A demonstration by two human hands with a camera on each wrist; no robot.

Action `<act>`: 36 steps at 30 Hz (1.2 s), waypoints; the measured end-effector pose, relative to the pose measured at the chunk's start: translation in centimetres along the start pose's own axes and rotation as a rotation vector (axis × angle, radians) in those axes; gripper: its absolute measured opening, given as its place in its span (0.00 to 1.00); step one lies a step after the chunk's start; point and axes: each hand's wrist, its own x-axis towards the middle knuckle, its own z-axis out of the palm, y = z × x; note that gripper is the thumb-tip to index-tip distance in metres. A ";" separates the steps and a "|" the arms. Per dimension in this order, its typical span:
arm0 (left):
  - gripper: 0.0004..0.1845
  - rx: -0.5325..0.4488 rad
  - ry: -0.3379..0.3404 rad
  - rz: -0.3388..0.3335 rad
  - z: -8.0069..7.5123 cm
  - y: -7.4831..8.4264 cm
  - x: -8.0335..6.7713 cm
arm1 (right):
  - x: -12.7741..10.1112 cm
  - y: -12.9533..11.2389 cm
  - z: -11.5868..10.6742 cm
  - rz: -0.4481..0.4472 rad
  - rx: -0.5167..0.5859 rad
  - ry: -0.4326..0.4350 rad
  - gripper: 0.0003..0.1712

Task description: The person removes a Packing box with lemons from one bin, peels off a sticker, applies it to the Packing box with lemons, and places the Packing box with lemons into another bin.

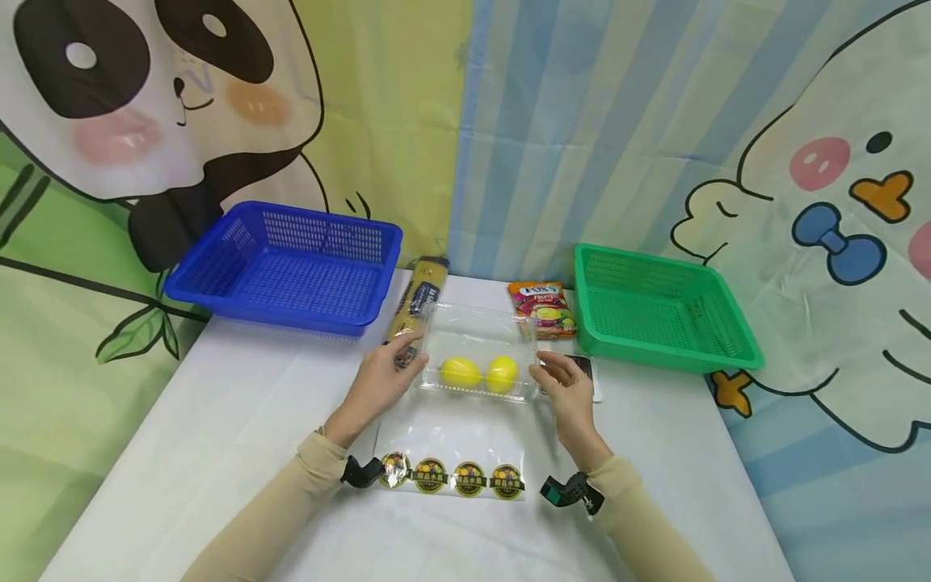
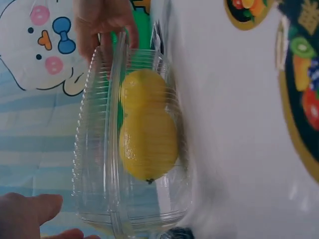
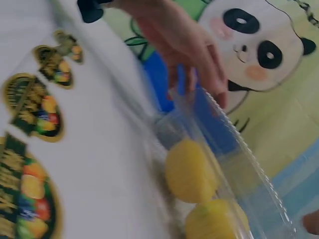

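A clear plastic clamshell box (image 1: 476,327) with two lemons (image 1: 461,373) inside stands mid-table, its lid over its base. My left hand (image 1: 381,380) is at the box's left end, thumb and fingers spread beside the rim. At the right end is my right hand (image 1: 567,400), its fingertips near or touching the edge. In the left wrist view the left thumb (image 2: 47,206) lies a little apart from the plastic. The right wrist view catches only one right fingertip (image 3: 311,222), beside the rim. In front of the box lies a sheet of round fruit stickers (image 1: 469,478).
At the back left stands a blue basket (image 1: 291,319), at the back right a green basket (image 1: 655,352). Between them lie a yellow pack with a dark label (image 1: 423,295) and a Fox's candy bag (image 1: 541,307). A flat dark-and-white item (image 1: 585,368) is partly behind the right hand.
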 end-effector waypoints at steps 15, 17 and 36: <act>0.28 0.474 -0.406 0.334 -3.0 -2.9 -10.2 | -8.9 1.1 4.5 -0.858 -0.594 -0.242 0.11; 0.30 0.487 -0.393 0.345 -2.5 -3.5 -10.9 | -10.1 1.4 5.9 -0.774 -0.687 -0.371 0.13; 0.28 0.488 -0.336 0.393 2.2 -2.9 -10.5 | -11.2 3.6 8.4 -0.750 -1.152 -0.236 0.19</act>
